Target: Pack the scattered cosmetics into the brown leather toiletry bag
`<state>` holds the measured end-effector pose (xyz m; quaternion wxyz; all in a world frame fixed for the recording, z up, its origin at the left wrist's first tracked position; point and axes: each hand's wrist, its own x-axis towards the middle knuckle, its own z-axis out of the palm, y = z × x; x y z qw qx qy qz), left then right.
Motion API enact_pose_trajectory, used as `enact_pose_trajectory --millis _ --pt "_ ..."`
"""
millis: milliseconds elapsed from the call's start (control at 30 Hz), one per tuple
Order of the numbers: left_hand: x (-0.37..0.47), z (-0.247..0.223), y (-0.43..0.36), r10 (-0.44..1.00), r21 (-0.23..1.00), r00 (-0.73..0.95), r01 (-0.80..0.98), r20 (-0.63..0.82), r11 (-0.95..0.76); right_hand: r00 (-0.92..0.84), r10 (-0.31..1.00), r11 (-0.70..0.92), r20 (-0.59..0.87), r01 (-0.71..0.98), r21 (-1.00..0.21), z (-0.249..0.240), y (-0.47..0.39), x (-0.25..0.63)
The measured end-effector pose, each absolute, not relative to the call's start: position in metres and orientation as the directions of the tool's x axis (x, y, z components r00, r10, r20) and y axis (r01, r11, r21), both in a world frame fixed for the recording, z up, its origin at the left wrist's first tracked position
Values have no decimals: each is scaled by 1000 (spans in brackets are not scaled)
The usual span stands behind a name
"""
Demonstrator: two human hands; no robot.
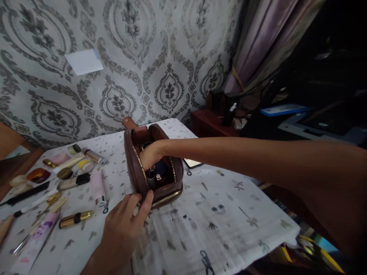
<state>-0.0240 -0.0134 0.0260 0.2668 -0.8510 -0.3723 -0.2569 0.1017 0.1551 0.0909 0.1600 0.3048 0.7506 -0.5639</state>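
Reaching across from the right edge of the tabletop, the right hand (150, 154) is sunk into the open mouth of a brown leather zip-around cosmetic pouch (153, 168); its fingers curl down among the contents, but whether they grip anything cannot be told, since the tips are hidden inside. The left hand (123, 225) steadies the pouch from the near side; thumb and forefinger pinch its front lower corner by the gold zipper, the other fingers loosely bent.

The pouch stands upright near the middle of the tabletop, on a white cloth printed with small grey motifs (218, 214); its lid flap is thrown back toward the patterned wall, the zipper fully undone, and a few dark cylindrical tubes with pale caps stand inside.

Judging by the layout, the work looks partly done; much lies outside the pouch along the left edge: a gold and black lipstick tube (76, 219), a pale pink squeeze tube (97, 187), a black-handled brush (24, 194), a round amber compact (38, 175), a silver cylinder (94, 156) and other small jars and pencils; several pieces sit inside the pouch, with room to spare. A dark phone (192, 163) lies flat just beyond the pouch.
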Motion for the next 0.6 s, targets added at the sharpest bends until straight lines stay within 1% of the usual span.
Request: enact_pose_trajectory --millis 100,200,333,400,500,600 --pt "-25 26 -13 508 -260 591 773 627 -579 -760 349 233 -548 637 -735 95 157 105" --pt "-25 26 -13 515 -252 586 777 626 -577 -771 367 230 -521 617 -752 100 158 109" --pt "-25 25 -14 517 -240 580 778 629 -580 -782 264 177 -565 615 -768 103 158 112" --pt "-25 25 -14 516 -238 579 778 631 -581 -781 203 187 -591 623 -759 104 158 112" --pt "-25 26 -14 509 -245 583 775 633 -583 -791 145 266 -594 610 -747 107 157 112" --pt "-26 27 -14 512 -255 586 776 627 -576 -789 129 363 -601 602 -712 112 156 113"
